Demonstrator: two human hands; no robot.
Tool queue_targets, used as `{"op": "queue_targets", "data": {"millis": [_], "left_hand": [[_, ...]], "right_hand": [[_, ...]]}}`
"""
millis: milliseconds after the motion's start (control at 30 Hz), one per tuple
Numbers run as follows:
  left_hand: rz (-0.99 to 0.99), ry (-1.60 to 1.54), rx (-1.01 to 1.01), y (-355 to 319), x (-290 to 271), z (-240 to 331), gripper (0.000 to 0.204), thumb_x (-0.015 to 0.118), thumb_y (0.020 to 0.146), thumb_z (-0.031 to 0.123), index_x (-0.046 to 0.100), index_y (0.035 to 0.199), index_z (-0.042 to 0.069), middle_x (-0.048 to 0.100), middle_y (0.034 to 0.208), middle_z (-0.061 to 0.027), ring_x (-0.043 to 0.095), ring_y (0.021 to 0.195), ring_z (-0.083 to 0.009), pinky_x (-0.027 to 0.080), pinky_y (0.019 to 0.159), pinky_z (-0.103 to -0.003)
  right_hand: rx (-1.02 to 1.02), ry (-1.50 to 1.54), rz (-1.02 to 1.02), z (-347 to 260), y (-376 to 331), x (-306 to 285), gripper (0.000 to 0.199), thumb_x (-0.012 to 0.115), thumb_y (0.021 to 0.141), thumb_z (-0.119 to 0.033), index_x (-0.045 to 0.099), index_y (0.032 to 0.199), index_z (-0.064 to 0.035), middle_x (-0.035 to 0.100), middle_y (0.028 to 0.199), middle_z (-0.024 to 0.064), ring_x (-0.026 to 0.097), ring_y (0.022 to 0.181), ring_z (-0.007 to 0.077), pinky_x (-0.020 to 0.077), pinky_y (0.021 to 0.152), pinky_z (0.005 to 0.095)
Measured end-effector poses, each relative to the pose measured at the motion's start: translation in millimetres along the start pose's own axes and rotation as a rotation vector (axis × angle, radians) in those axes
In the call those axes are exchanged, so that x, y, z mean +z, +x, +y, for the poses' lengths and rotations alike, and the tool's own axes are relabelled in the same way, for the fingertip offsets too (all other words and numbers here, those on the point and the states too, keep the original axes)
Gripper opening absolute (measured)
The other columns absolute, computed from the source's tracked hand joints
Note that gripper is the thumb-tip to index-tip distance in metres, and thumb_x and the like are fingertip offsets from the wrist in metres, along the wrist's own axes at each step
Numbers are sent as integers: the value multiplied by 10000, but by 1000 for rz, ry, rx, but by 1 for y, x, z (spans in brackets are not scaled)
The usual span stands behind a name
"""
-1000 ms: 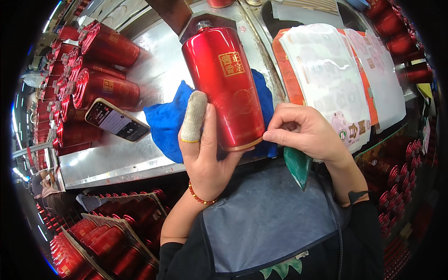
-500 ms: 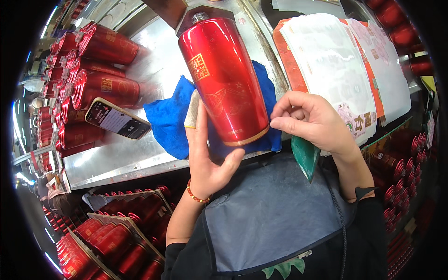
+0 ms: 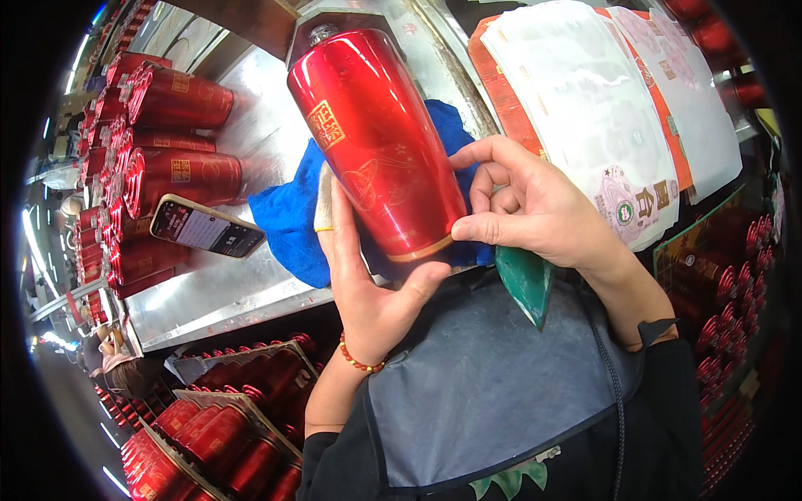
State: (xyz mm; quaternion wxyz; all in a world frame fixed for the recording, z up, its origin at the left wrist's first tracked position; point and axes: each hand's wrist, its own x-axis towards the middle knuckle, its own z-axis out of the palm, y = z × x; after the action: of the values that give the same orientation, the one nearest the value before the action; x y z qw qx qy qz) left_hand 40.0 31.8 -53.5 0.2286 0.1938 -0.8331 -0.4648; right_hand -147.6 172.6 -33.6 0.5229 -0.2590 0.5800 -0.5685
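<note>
At your left, a phone [image 3: 210,227] with lit screen sits tilted just beside grouped red bottles [image 3: 159,179]; lower down, you have further red bottles [image 3: 209,436] next to pale dividers [image 3: 242,403]

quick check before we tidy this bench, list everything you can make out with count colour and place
front bottle: one, red with gold marks, centre
cloth: one, blue, showing either side of it
phone: one, dark screen, left
bottles at left: several, red
metal bench: one, silver, middle
sheets: two piles, white with pink print, right
red backing: count unclear, red, under sheets
crated bottles: many, red, lower left
bottles at right: many, red
green pointed piece: one, green, right of centre
apron: one, grey, bottom
bracelet: one, red and yellow, lower centre
left hand: one, finger covered, bottle's left
right hand: one, bare, bottle's lower right
</note>
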Motion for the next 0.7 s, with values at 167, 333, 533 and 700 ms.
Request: {"op": "queue_targets", "data": {"millis": [167, 333, 533, 700], "left_hand": [[88, 227, 68, 6, 5, 2, 1302, 948, 666, 447, 189, 1597, -56, 243, 1644, -268, 304, 1490, -411, 292, 1197, -458], [52, 182, 53, 1, 1, -13, 1248, 915, 720, 453, 189, 1600, -54, 246, 1642, -265, 289, 1500, -406, 278, 1203, -451], [-46, -84, 23, 2, -7, -24, 1172, 859, 788, 480, 204, 1608, -41, 254, 1641, -236, 248, 1530, -371, 228, 1228, -464], [12, -241, -118, 4, 0, -10, 1016, 782, 860, 332, 206, 1609, -41, 247, 1643, -215, 254, 1531, -334, 238, 1231, -438]], "right_hand": [[13, 38, -16, 3, 2, -5, 582, 798, 894, -99, 490, 1375, 11, 549, 862, -17, 511, 659, -8, 401, 605, 144], [1, 76, 5, 6, 5, -5, 600, 793, 899, -102, 489, 1405, 6, 543, 858, -22, 504, 666, -6, 396, 614, 152], [-1, -29, 20, -5, 4, 1, 633, 806, 889, -134, 493, 1422, 0, 540, 848, -24, 484, 644, -10, 383, 600, 147], [-18, -21, 17, -2, 5, 2, 639, 808, 888, -144, 490, 1421, 6, 540, 833, -26, 478, 629, -13, 376, 584, 143]]}}
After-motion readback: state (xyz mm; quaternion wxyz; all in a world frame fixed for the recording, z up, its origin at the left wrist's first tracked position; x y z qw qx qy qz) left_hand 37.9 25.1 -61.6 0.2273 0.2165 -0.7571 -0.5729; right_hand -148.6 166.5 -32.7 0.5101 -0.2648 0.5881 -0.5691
